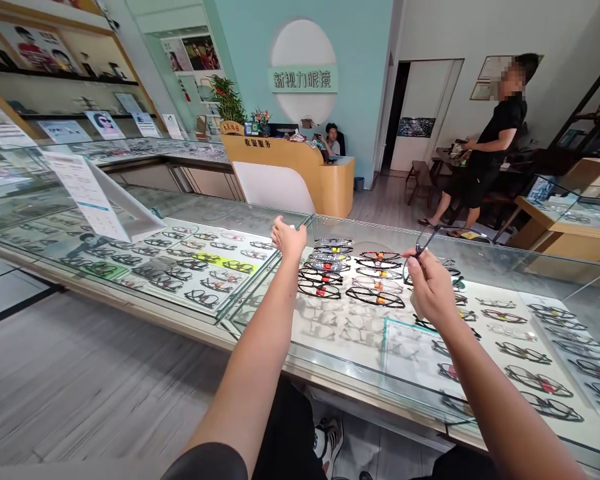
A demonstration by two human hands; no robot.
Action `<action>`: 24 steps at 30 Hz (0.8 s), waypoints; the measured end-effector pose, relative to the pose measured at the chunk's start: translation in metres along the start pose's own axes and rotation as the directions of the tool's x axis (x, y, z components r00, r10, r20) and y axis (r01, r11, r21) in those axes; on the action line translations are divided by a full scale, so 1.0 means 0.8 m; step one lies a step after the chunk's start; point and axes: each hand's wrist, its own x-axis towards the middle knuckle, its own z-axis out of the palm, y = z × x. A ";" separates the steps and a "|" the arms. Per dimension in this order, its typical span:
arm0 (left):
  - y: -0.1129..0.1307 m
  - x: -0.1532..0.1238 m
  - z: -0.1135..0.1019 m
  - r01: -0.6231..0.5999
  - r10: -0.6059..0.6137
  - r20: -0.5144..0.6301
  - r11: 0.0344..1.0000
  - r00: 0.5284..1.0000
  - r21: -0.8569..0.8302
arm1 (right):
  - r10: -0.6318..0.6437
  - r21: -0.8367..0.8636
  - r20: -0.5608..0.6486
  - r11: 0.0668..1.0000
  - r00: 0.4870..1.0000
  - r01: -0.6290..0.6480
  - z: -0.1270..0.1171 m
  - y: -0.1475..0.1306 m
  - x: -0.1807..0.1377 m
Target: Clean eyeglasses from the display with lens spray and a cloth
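Note:
My right hand (433,283) grips a pair of dark-framed eyeglasses (421,245) by one side, raised above the glass display counter (353,360). Its far rim extends to the right of my fingers. My left hand (289,239) reaches over the counter near the joint between two glass panes, fingers curled. A small pale bit shows at those fingers, too small to name. Between the hands, several eyeglasses with red, yellow or orange tags (375,297) lie in two columns on the glass, casting shadows below. More dark eyeglasses (467,323) lie partly behind my right hand.
Rows of eyeglasses (537,380) fill the case on the right, others (203,298) the left. A folded white sign (87,193) stands on the left counter. Beyond are a wooden reception desk (280,157) with a seated person (333,141) and a standing person in black (500,133).

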 end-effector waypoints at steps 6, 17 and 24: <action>-0.025 0.026 0.009 0.130 -0.130 0.217 0.991 0.968 0.016 | 0.002 0.007 -0.013 1.000 1.000 -0.002 0.000 0.000 -0.002; 0.002 0.007 -0.007 -0.071 0.115 0.194 0.972 0.974 -0.222 | 0.006 0.030 -0.063 1.000 0.998 -0.005 -0.004 0.000 0.002; 0.063 -0.087 -0.006 -0.015 0.494 0.379 0.623 0.783 -0.782 | 0.115 0.135 -0.028 0.985 0.993 -0.110 -0.004 -0.001 -0.001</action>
